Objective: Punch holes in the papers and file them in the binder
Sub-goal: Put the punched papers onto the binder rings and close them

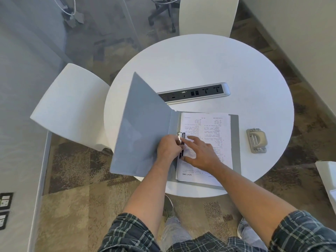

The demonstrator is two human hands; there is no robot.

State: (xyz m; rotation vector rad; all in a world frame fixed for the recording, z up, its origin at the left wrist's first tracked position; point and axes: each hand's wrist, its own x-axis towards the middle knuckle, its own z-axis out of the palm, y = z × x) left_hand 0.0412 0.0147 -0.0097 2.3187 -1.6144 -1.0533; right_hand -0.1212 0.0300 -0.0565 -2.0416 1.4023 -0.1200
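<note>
A grey binder [141, 124] lies open on the round white table [218, 66], its front cover raised to the left. A stack of printed papers [209, 124] rests on its right half, threaded at the metal ring mechanism [181, 135]. My left hand [168, 148] has its fingers closed on the ring clasp beside the spine. My right hand [201, 153] lies flat on the papers with fingers spread, pressing them down next to the rings. A grey hole punch [256, 140] sits on the table to the right of the binder, apart from both hands.
A silver power and socket strip [194, 93] lies across the table behind the binder. White chairs stand at the left [71, 106] and at the back [207, 15]. More white paper [327, 175] shows at the right edge. Carpet lies below.
</note>
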